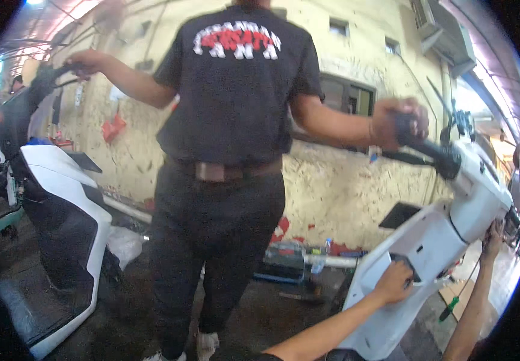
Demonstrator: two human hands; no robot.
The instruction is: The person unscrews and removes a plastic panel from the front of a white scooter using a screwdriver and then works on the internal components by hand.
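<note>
My left hand [393, 281] grips the edge of a dark opening in the white front panel [428, 240] of a scooter at the lower right. My right hand [493, 233] reaches up on the far right and holds the panel's right edge. Another person in a black shirt and black trousers [230, 120] stands with their back to me. One of their hands is closed on this scooter's black handlebar grip [413, 135]. Their other hand holds the handlebar [61, 71] of a second scooter on the left.
A second white and black scooter [61, 210] stands at the left. A green-handled screwdriver [450, 310] shows below the panel, near a wooden board. A stained yellow wall [344, 186] runs behind, with a pipe and small items [308, 260] along its foot.
</note>
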